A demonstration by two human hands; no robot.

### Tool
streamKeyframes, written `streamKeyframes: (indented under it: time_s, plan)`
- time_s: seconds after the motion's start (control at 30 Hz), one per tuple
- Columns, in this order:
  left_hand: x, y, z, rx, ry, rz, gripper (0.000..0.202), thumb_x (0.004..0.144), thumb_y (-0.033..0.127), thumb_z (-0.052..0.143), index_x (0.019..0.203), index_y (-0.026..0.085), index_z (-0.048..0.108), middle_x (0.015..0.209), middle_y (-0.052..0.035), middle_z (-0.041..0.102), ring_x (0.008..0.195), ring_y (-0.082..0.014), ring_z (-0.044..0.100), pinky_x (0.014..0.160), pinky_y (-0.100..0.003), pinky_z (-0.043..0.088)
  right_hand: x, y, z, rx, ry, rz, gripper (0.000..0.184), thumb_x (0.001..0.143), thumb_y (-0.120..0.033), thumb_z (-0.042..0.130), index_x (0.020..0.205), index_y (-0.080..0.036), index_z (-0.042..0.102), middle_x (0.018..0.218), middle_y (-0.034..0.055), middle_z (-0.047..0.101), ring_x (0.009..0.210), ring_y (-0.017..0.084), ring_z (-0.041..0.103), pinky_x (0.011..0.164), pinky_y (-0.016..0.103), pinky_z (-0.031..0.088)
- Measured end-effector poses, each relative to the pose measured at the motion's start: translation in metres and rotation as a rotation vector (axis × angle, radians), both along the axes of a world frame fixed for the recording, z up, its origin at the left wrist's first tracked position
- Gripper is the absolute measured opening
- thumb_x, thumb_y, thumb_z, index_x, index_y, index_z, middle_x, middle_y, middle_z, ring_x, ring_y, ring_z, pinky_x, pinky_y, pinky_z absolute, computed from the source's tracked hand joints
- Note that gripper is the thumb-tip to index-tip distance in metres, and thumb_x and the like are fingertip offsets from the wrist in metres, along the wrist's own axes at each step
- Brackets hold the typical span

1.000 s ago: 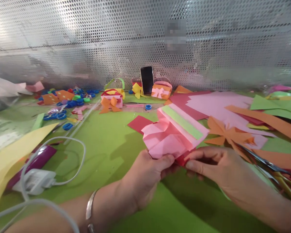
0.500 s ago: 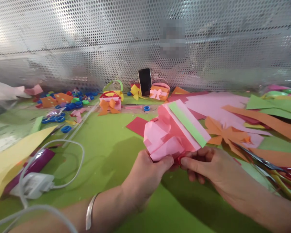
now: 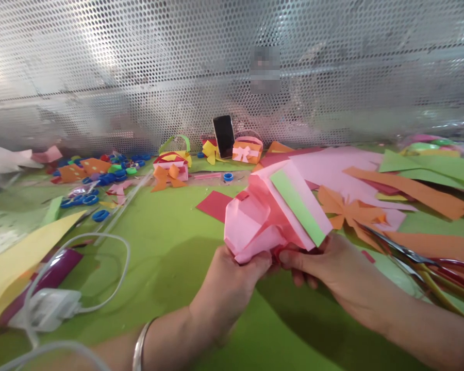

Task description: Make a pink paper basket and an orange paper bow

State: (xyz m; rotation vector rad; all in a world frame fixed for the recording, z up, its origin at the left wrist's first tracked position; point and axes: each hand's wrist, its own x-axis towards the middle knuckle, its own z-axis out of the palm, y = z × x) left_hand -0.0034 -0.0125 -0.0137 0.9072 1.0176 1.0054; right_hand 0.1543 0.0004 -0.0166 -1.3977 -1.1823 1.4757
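Between my hands, above the green table, is a folded pink paper craft [image 3: 251, 221] with a light green strip [image 3: 297, 208] along its right panel. My left hand [image 3: 235, 278] is closed on its lower left edge, thumb on top. My right hand [image 3: 325, 265] pinches at the lower edge, where a small red piece [image 3: 276, 253] shows between the two thumbs. What the fingers do underneath is hidden. A red paper piece [image 3: 215, 206] lies on the table just behind the craft.
Scissors [image 3: 410, 252] and an orange paper cutout [image 3: 350, 208] lie to the right, near pink sheets [image 3: 336, 165]. A phone [image 3: 224, 136] leans at the back beside small paper bags [image 3: 247, 150]. At left are a white charger [image 3: 46, 309] with its cable and a yellow sheet [image 3: 27, 263].
The pink craft has tilted slightly and its right panel stands further apart. Both hands keep their hold close together. The whole view has shifted a little.
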Motion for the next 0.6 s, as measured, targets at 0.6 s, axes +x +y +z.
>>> streamKeyframes:
  time_s: [0.6]
  plan:
    - [0.004, -0.005, 0.01, 0.016, -0.025, 0.029, 0.01, 0.069, 0.02, 0.071, 0.078, 0.016, 0.071, 0.075, -0.0022, 0.068, 0.072, -0.0154, 0.061, 0.065, -0.026, 0.054, -0.004, -0.002, 0.002, -0.001, 0.01, -0.027, 0.032, 0.056, -0.038, 0.081, 0.07, -0.021, 0.059, 0.05, -0.0049, 0.054, 0.041, 0.008, 0.043, 0.037, 0.021, 0.032]
